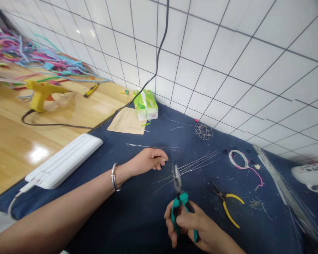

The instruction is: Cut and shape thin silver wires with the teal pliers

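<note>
My right hand (193,225) is wrapped round the teal and black handles of a pair of pliers (178,187). Their jaws point away from me, over a loose bundle of thin straight wires (193,167) on the dark blue cloth. Left of the jaws, my left hand (149,160) is closed in a pinch, thumb against the fingers. Whatever is between its fingertips is too small to make out. Beyond that hand lie a few more straight wires (153,146). Yellow-handled pliers (225,203) rest to the right of my right hand.
A white power strip (66,160) lies at left, near a yellow glue gun (42,93). Toward the tiled wall are a tissue pack (147,106), brown paper (128,121) and coiled wire (203,131). A ring of line (238,159) and long clear strands (283,183) sit right.
</note>
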The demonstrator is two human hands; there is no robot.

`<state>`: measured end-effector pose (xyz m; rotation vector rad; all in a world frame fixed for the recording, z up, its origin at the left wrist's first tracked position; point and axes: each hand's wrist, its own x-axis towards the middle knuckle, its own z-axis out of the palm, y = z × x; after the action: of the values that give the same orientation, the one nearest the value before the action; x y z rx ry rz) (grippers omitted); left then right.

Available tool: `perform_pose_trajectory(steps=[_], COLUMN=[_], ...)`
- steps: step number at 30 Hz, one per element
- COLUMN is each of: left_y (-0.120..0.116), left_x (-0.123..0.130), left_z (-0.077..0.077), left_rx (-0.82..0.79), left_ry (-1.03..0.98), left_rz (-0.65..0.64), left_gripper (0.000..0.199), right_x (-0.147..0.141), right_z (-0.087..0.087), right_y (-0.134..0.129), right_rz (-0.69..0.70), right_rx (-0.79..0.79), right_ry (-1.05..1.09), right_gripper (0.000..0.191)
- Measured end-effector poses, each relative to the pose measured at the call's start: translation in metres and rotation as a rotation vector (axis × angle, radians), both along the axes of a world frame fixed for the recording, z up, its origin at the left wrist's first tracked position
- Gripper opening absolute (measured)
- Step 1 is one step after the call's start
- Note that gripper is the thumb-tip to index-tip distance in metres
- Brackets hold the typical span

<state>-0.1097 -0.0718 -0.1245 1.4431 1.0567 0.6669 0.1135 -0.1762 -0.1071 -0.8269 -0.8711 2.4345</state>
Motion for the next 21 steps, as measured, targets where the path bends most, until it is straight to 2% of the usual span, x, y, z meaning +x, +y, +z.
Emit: perform_pose_trajectory(steps=[4,7,12,18,21], left_y=[-0.008,-0.009,-0.004,-0.01,-0.018], left_x=[0.005,0.006,0.005,0.008,0.012], left_z=[0.015,0.016,0.004,0.006,0.011], left_rx=[0.2,0.247,0.228,0.29,0.42], left_ry=[-0.154,-0.18,-0.146,-0.041,0.155], left_rz=[0.155,0.18,-0.002,0.043,0.001], left_gripper=[0.017,0.016,0.016,0.016,0.015], right_x=[0.012,0.017,0.017,0.019,0.022], right_z=[0.011,0.01,-0.001,-0.007,-0.01], right_y=[0.014,0.023,0.026,0.029,0.034], right_rz=[-0.301,-0.428,-0.469,-0.455,-0.441], right_rx=[0.229,0.236,0.152,0.105,0.042], right_ry=[-0.038,-0.021,0.007,0.058,0.088], right_gripper=[0.026,0.021,0.02,0.02,0.021])
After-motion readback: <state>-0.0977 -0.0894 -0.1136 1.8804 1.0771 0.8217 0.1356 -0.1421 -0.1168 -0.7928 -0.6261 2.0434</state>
